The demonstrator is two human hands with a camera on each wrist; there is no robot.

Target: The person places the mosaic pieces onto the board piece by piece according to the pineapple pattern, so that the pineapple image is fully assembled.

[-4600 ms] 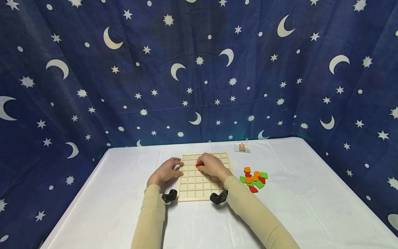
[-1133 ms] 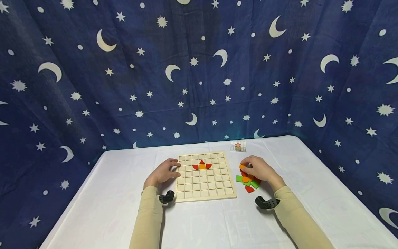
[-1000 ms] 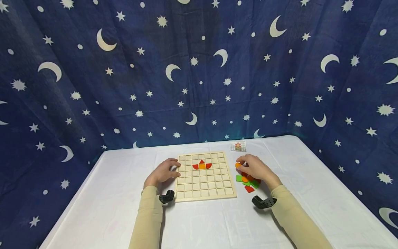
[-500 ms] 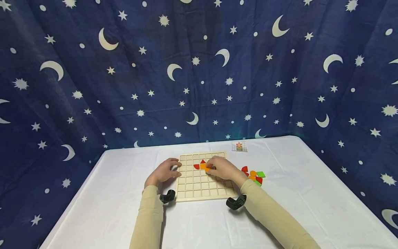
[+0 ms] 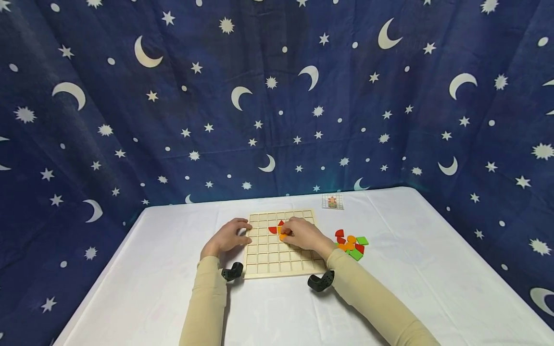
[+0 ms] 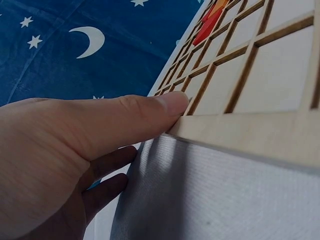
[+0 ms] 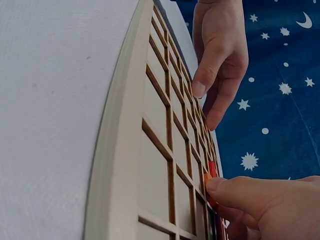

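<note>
A wooden grid board (image 5: 283, 269) lies on the table. My right hand (image 5: 305, 235) pinches an orange disc (image 5: 283, 237) between thumb and fingers, at the square just below an orange square tile (image 5: 279, 229). A red triangle (image 5: 281, 223) sits above that tile and a red quarter-circle (image 5: 272, 230) to its left; my fingers cover whatever is right of it. My left hand (image 5: 227, 237) rests at the board's left edge with fingers spread. In the left wrist view its thumb (image 6: 172, 103) touches the rim, the other fingers loosely bent beside the board.
Right of the board lies a loose pile of orange discs (image 5: 351, 239), red quarter-circles (image 5: 339, 233) and green squares (image 5: 362, 240). A small gridded picture card (image 5: 332, 201) lies near the table's back edge. Behind the table hangs a dark blue curtain (image 5: 216, 158) with moons and stars.
My right hand has picked an orange disc from the pile and carried it left onto the board. Before that, it set the red pieces there. The left hand has stayed at the board's edge.
</note>
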